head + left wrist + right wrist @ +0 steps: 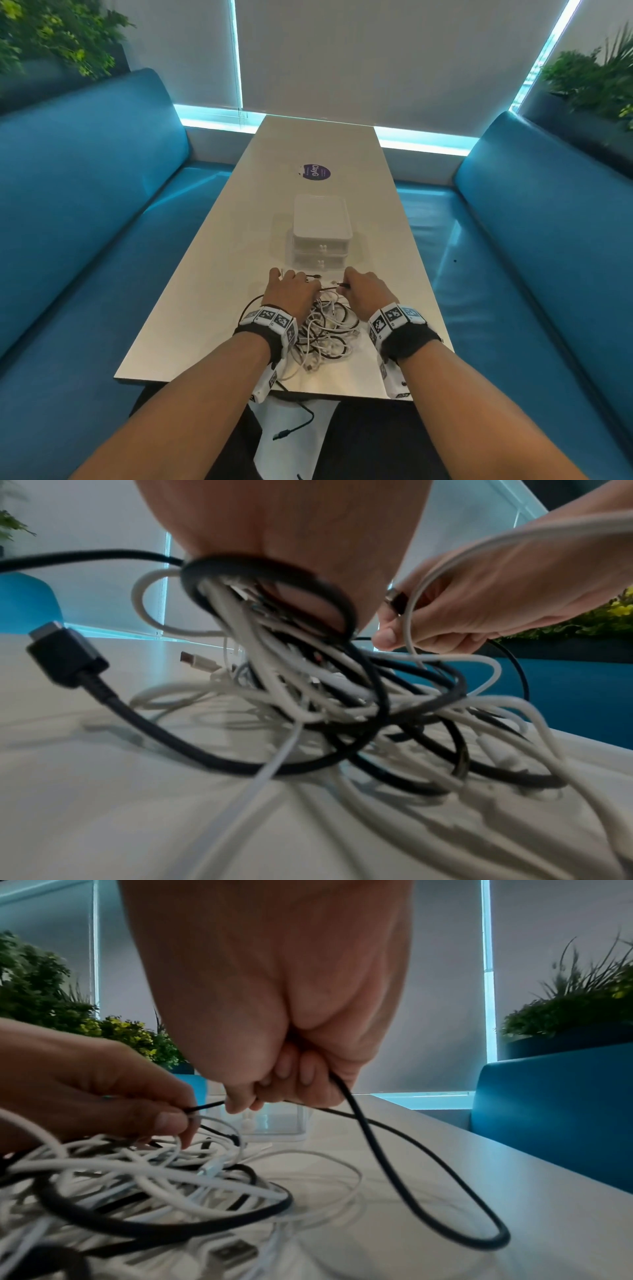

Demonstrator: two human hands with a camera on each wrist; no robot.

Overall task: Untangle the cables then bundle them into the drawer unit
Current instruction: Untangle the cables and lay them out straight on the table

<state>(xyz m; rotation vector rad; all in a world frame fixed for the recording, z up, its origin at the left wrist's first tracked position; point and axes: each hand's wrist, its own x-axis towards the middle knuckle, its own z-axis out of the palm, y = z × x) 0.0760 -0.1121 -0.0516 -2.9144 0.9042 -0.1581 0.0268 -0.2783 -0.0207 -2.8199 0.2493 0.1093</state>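
Note:
A tangle of black and white cables [325,329] lies on the near end of the table [191,322], between my wrists. My left hand [291,291] grips a clump of the tangled cables [274,631] from above. My right hand [364,287] is curled round a thin black cable [394,1156], which runs taut to the left hand's fingers [167,1118]. The white drawer unit [322,233], its two drawers closed, stands just beyond both hands. A black plug [65,653] lies at the left of the tangle.
A black cable end [291,431] hangs off the table's near edge over my lap. A purple round sticker [315,172] sits on the table past the drawer unit. Blue sofas [85,212] flank both sides, with plants [596,78] behind.

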